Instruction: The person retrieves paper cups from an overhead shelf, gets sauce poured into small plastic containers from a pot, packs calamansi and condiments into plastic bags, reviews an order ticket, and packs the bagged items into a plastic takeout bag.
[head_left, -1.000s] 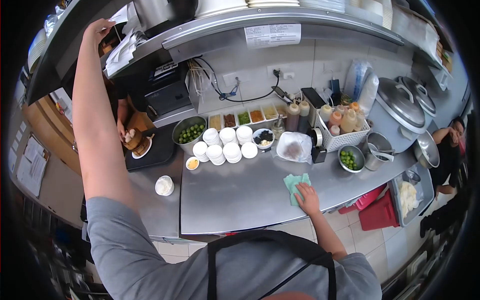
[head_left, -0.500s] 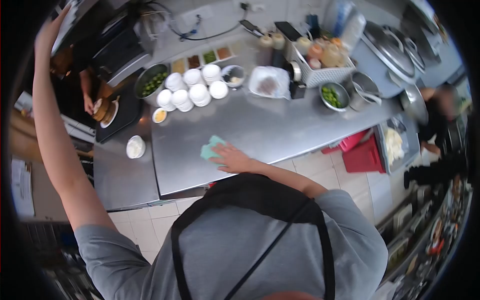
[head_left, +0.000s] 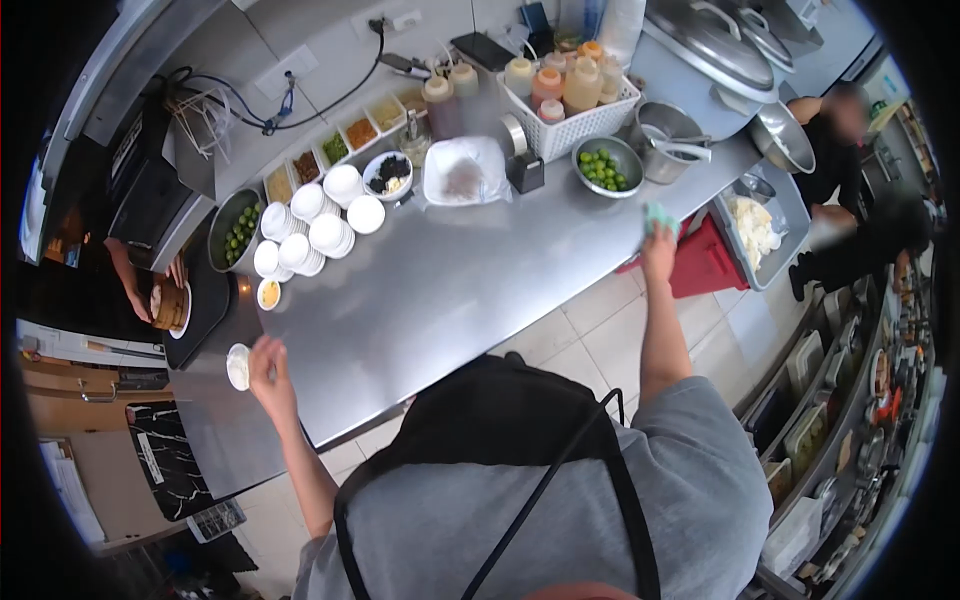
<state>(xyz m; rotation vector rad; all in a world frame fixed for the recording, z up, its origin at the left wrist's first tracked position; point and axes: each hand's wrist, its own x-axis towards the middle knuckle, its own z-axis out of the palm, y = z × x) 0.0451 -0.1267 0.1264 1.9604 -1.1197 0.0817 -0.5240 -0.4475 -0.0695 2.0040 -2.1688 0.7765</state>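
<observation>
Right grip (head_left: 658, 252) clutching cloth (head_left: 657, 217) | pale green, crumpled | left grip (head_left: 270, 372): cannot tell

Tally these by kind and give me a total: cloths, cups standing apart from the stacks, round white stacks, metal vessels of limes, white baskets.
Pale green cloth: 1
Round white cup with white contents: 1
Small round white cup with yellow contents: 1
Stacks of round white pieces: 7
Round metal vessels of green limes: 2
White plastic lattice basket: 1
Total: 13
</observation>
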